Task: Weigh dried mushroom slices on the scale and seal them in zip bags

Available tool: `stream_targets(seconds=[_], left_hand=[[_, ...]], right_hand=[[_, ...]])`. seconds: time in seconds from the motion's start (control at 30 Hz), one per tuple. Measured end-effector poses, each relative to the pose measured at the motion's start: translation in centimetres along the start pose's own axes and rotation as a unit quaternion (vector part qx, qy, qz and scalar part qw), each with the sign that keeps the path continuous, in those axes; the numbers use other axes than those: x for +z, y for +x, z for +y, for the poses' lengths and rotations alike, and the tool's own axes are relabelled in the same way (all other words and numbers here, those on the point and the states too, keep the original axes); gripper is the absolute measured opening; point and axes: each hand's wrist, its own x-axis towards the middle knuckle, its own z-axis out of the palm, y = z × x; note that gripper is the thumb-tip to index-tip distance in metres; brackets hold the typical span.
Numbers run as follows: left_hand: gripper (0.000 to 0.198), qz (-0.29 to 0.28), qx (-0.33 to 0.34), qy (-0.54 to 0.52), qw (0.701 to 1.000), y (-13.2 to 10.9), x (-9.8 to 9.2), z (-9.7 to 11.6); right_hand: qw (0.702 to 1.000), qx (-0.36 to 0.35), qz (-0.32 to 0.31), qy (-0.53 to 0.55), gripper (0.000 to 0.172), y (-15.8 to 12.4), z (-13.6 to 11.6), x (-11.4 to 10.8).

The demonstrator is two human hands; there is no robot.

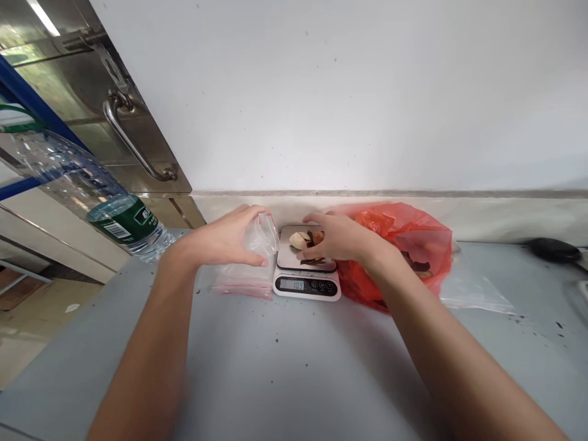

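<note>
Seen from the head camera, a white digital kitchen scale (307, 272) sits on a grey, speck-strewn table (285, 367), display facing the person; its digits are too blurred to read surely. The left hand (232, 239) pinches a clear zip bag (250, 260) held open just left of the scale, its mouth toward the pan. The right hand (337, 237) closes on dried pieces (305, 240) on the pan. A red plastic bag (404, 251) lies right. A green-labelled water bottle (110, 208) leans at left, before a white wall (344, 92).
</note>
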Motion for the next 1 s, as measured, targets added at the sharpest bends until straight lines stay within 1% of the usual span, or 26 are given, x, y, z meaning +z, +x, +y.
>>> stream_targets(seconds=[0.1,0.13,0.2,0.3,0.37,0.47,0.57,0.63,0.7,0.77,0.8,0.9,1.0], left_hand=[[0.073,-0.018,0.004,0.011,1.0,0.3,0.3,0.0],[0.07,-0.022,0.006,0.014,1.0,0.4,0.4,0.1],[0.068,-0.03,0.004,0.017,0.999,0.4,0.4,0.3],[0.075,-0.039,-0.008,0.017,0.999,0.5,0.5,0.6],[0.08,-0.041,-0.008,0.018,0.999,0.6,0.6,0.7],[0.082,-0.042,-0.002,0.016,0.999,0.7,0.8,0.8],[0.085,-0.046,-0.003,0.014,0.999,0.8,1.1,1.0],[0.084,-0.053,-0.001,0.014,0.999,0.8,1.2,1.3],[0.085,-0.057,0.014,0.001,0.998,0.8,1.3,1.7],[0.085,-0.056,0.033,-0.026,0.998,0.7,1.4,2.2],[0.084,-0.053,0.045,-0.043,0.997,0.7,1.5,2.4],[0.083,-0.025,0.074,-0.091,0.993,0.8,1.7,2.7],[0.087,0.012,0.082,-0.111,0.99,1.0,1.7,2.7]], right_hand=[[0.999,-0.01,-0.025,-0.025,0.033,0.2,-0.5,0.2],[0.999,-0.008,-0.03,-0.024,0.028,0.2,-0.6,0.2],[0.999,0.001,-0.041,-0.015,0.031,0.2,-0.5,0.2],[0.999,0.022,-0.042,0.001,0.038,0.1,0.1,-0.1],[0.999,0.034,-0.025,0.012,0.035,0.1,0.6,-0.2],[0.999,0.045,-0.004,0.029,0.025,0.3,1.4,-0.2],[0.998,0.045,0.001,0.043,0.023,0.2,1.9,-0.5],[0.998,0.039,0.016,0.049,0.021,-0.1,1.8,-1.0],[0.996,0.013,0.051,0.071,0.016,-0.5,1.3,-1.6],[0.988,-0.035,0.092,0.12,0.011,-1.0,0.6,-1.9],[0.981,-0.062,0.103,0.153,0.01,-1.1,0.3,-2.0],[0.955,-0.134,0.083,0.251,0.013,-1.2,-0.8,-1.4],[0.931,-0.187,0.033,0.31,0.021,-1.0,-1.4,-0.6]])
